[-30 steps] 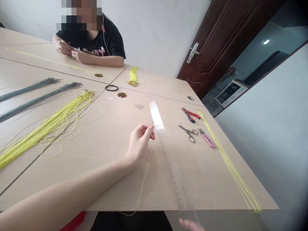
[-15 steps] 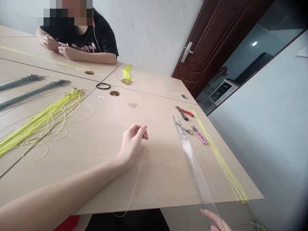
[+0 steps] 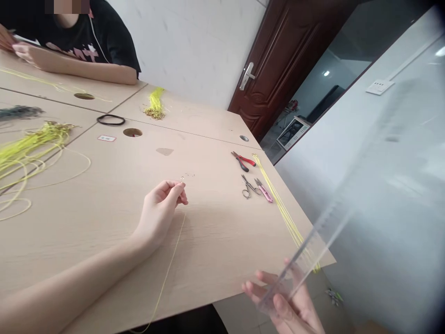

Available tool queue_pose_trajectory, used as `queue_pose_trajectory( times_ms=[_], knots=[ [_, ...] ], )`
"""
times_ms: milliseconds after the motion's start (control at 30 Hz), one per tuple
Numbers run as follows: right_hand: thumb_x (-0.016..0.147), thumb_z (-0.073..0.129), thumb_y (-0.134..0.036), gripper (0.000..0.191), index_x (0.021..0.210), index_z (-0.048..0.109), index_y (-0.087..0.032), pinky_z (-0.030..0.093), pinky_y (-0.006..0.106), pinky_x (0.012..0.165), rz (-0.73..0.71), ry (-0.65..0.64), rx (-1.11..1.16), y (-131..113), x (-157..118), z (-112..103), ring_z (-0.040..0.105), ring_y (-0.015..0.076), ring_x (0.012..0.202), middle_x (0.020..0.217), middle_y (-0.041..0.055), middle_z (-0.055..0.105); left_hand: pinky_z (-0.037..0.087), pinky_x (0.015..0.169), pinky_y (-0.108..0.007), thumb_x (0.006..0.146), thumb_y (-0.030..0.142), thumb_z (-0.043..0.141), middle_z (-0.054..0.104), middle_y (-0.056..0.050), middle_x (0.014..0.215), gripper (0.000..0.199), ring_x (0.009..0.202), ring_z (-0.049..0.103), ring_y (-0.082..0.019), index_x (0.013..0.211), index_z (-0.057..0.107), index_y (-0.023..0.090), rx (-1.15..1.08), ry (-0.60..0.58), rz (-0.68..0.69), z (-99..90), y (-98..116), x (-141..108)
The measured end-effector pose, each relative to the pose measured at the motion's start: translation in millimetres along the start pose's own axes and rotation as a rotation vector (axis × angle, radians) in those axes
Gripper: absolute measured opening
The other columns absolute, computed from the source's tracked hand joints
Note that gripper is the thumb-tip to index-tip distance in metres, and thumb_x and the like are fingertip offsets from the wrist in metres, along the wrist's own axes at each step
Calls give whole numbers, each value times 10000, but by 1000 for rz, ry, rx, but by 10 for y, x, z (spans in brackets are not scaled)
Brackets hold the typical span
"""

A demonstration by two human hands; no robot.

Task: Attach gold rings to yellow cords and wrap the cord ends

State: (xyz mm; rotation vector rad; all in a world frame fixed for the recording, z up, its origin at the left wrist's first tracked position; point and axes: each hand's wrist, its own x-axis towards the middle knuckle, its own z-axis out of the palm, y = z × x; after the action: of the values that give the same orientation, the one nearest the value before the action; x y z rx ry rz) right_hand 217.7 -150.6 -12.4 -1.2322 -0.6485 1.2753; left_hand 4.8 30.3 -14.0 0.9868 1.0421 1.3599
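Left hand (image 3: 160, 214) pinched small metal ring (image 3: 182, 178) at 1 o'clock, yellow cord (image 3: 167, 278) trailing toward 7 o'clock; right hand (image 3: 283, 297) gripped clear ruler (image 3: 314, 243).

In front of you, the pale wood desk (image 3: 212, 241) runs toward a white wall (image 3: 187, 46) with faint scuffs, and the corner beside it holds a dark brown wooden door (image 3: 278, 69) with a silver lever handle (image 3: 247, 76). Past the door you can see into a brighter room, with a round ceiling light (image 3: 326, 73) and a white-framed box-like object (image 3: 294, 133) low down on the far side. To your right, a pale wall (image 3: 347, 222) carries a white wall socket (image 3: 379, 87), and grey floor (image 3: 236, 315) shows below the desk's edge.
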Motion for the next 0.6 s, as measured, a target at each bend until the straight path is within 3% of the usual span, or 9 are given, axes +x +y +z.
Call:
queue_pose_trajectory(
  times_ms=[67,167,267,433,533,600],
  knots=[
    [823,604,-390,291,1097,508,-408,467,525,907,-155,-39,-95,-21,71,-1,658,251,966,946,0,716,401,697,-254,815,325,581,523,17,649,200,693,484,-132,680,548,181,-3,-7,-7,-6,-6,7],
    [890,509,-340,146,1005,598,-326,465,524,924,-329,-252,-201,-131,215,-24,649,252,989,887,23,725,404,693,-248,816,328,576,522,20,653,208,693,485,-129,676,543,179,4,-15,-9,-3,-17,12],
    [915,475,-264,211,1026,654,-271,516,476,891,-424,-390,-271,-292,405,40,643,258,1004,993,61,712,404,693,-249,825,329,559,524,19,658,218,687,494,-128,673,533,174,27,-44,-15,16,-22,-6],
    [863,563,-176,178,951,700,-246,572,390,838,-427,-551,-183,-458,842,512,672,222,940,950,34,722,390,700,-259,851,350,534,551,19,667,218,670,500,-125,726,531,171,85,-151,-53,50,-4,-92],
    [890,524,-190,168,962,666,-240,574,363,835,-411,-521,-98,-411,1112,832,655,197,978,991,18,699,385,743,-268,868,363,515,560,17,682,243,698,499,-125,721,521,169,113,-193,-80,42,20,-155],
    [912,485,-216,143,958,616,-253,604,333,734,-407,-481,-38,-336,1240,952,677,175,898,925,-15,677,387,753,-273,881,376,494,563,16,696,252,713,504,-126,737,516,170,121,-214,-110,28,35,-191]
  ],
)
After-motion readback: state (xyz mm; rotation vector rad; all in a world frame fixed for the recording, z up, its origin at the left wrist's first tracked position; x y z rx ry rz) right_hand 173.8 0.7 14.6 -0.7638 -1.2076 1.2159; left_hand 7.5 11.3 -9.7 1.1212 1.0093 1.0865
